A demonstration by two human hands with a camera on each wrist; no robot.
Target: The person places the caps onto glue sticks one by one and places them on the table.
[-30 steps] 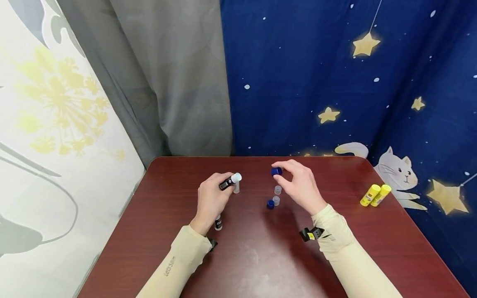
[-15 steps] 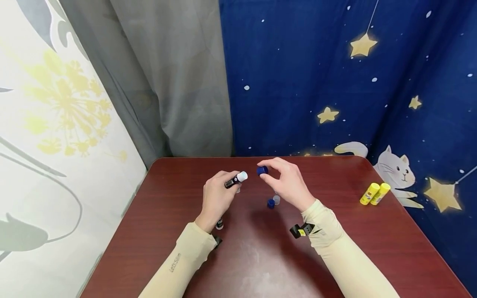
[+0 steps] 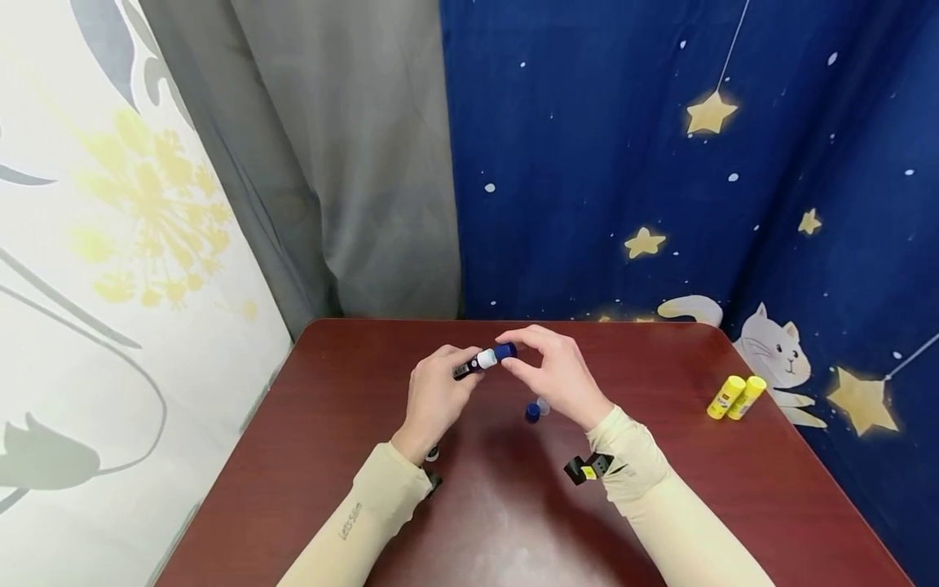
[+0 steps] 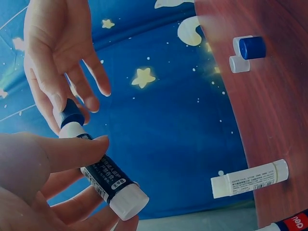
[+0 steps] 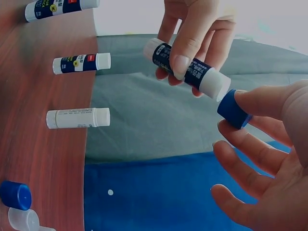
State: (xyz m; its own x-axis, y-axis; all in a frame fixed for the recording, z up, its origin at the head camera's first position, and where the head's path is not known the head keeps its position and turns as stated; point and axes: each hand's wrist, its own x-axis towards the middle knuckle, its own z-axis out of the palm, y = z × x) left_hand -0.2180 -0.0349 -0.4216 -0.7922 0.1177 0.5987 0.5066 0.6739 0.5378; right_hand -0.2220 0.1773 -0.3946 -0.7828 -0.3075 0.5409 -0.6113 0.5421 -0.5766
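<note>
Glue stick [image 3: 465, 370] with a dark label, held in the air over the middle of a reddish-brown, glossy table [image 3: 770, 489]. Beyond it hang a grey curtain [image 3: 381, 163] on the left and a dark blue curtain [image 3: 572, 163] on the right, printed with gold stars and a cat. A white backdrop [image 3: 44, 236] with a yellow flower runs down the left side.

The stick slants, its upper white end aimed right at a blue cap [image 3: 505, 350]. The left hand [image 3: 436, 391] pinches the stick's body between thumb and fingers; the right hand [image 3: 550, 371] pinches the cap, its other fingers apart. Whether cap and stick touch, I cannot tell.

A second blue cap [image 3: 532, 412] and clear caps [image 4: 239, 64] sit below the right hand. Other sticks [image 5: 82, 63] stand near the left hand. Two yellow glue sticks [image 3: 725, 398] stand together near the table's right edge, a broad stretch of tabletop between them and the right hand. The far edge runs straight behind both hands.
</note>
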